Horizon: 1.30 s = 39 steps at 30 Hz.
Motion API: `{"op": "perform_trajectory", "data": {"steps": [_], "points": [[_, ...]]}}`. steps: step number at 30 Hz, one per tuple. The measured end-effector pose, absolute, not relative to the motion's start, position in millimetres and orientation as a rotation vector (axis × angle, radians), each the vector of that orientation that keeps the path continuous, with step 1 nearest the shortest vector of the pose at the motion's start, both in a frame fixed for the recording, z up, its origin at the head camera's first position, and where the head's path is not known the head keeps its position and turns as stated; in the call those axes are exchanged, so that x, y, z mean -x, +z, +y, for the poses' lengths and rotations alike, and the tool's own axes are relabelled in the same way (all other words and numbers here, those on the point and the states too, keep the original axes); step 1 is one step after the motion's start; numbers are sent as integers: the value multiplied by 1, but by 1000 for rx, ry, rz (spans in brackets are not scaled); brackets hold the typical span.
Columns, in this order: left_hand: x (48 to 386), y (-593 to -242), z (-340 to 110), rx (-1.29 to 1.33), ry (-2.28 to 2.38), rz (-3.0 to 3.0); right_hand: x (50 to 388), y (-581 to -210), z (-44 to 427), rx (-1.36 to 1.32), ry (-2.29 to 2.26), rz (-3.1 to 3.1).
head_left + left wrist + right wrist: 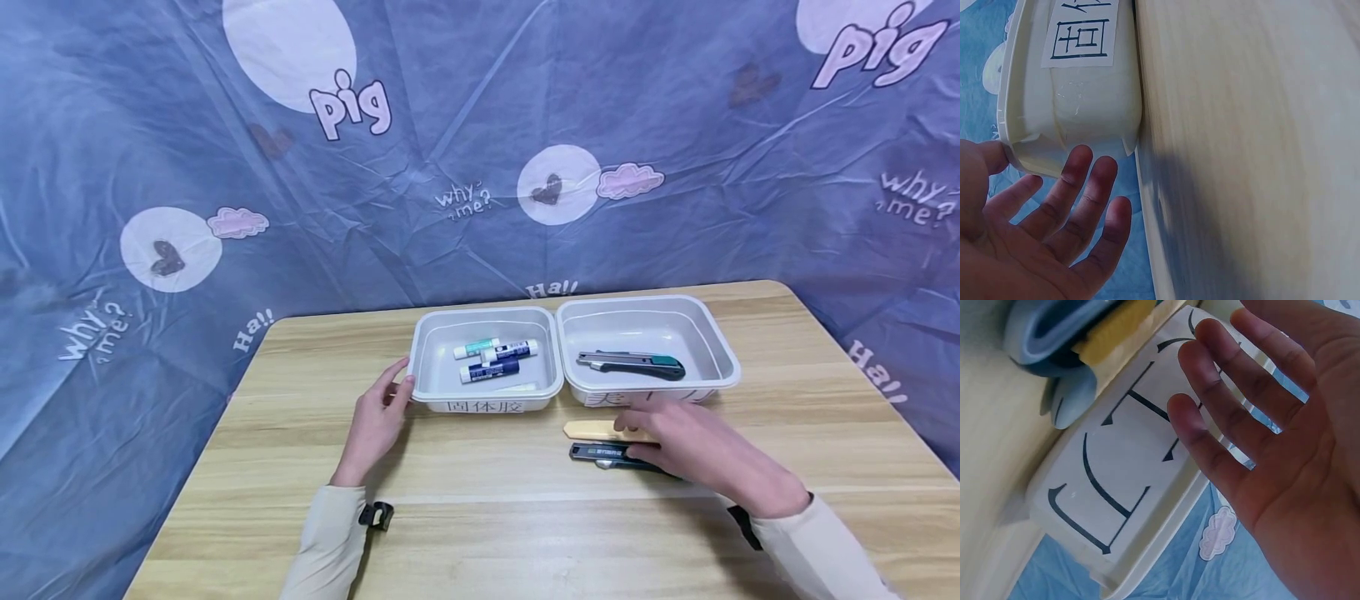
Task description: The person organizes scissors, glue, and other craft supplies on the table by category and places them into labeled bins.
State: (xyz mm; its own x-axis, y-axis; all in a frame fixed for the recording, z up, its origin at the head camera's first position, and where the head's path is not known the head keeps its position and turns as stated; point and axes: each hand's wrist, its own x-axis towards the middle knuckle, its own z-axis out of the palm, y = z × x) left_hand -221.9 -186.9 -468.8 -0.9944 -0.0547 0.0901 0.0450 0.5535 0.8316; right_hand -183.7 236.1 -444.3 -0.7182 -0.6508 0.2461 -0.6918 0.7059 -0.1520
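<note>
My left hand (377, 423) is at the near left corner of a white bin (488, 398), its thumb touching the rim in the left wrist view and its other fingers loosely extended. Several glue sticks (490, 370) lie in that bin. My right hand (690, 446) reaches over a flat yellow piece with a pointed end (588, 430) and a dark utility knife (592, 452), both on the table before the right bin (651, 388). In the right wrist view its fingers look extended around no object. Whether they touch either piece is unclear.
Inside the right bin lies a utility knife (633, 364) with a green end. Both bins stand side by side on the wooden table (465, 533), labelled in front. A blue printed cloth (420, 208) hangs behind the table's back edge.
</note>
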Motion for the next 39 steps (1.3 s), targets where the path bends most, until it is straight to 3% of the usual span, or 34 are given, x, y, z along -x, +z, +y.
{"op": "perform_trajectory", "data": {"steps": [39], "points": [[221, -468, -186, -10, -1468, -2664, 161, -469, 244, -979, 280, -2783]]}}
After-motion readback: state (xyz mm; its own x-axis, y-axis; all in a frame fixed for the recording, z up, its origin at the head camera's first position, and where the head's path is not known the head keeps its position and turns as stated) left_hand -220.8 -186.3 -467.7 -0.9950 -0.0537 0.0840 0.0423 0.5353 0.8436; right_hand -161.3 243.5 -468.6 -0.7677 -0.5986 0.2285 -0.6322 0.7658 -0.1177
